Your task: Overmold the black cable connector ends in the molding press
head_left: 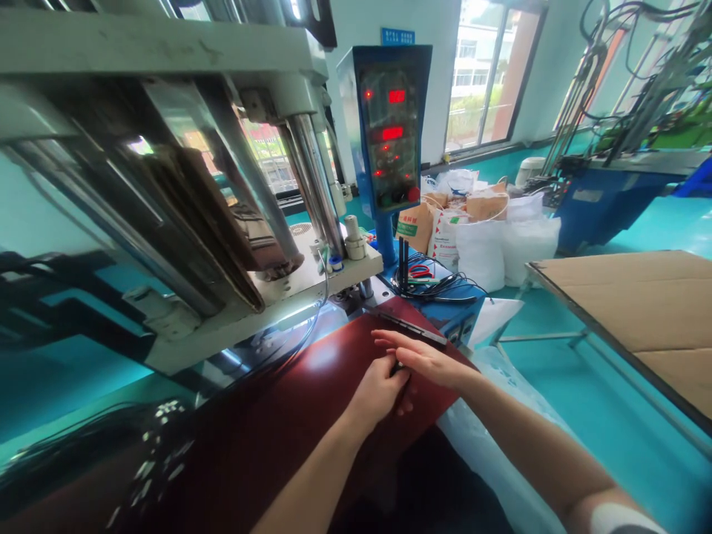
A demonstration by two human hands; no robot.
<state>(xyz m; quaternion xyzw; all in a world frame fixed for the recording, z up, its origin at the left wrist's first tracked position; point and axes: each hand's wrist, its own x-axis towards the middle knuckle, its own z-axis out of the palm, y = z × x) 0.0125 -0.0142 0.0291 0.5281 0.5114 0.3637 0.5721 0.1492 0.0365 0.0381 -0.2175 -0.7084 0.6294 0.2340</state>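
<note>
Both my hands meet above the right part of a dark red tabletop [334,378]. My left hand [375,389] is closed, and a small dark piece [397,367] shows between its fingers; its kind cannot be made out. My right hand [426,361] lies over the left one with its fingers stretched out flat, touching or nearly touching it. Just beyond the fingers, a long dark metal strip [414,326] lies along the table's far right edge. At the left, a bundle of black cables [83,437] with whitish ends [159,445] rests on the table.
A large press machine [267,67] with steel columns [314,178] stands ahead on the left. Beside it rises a blue control box [386,126] with red displays. Black cables and red-handled scissors [420,272] lie on a blue cabinet [459,308]. Sacks [481,252] and a cardboard-topped table [628,297] are to the right.
</note>
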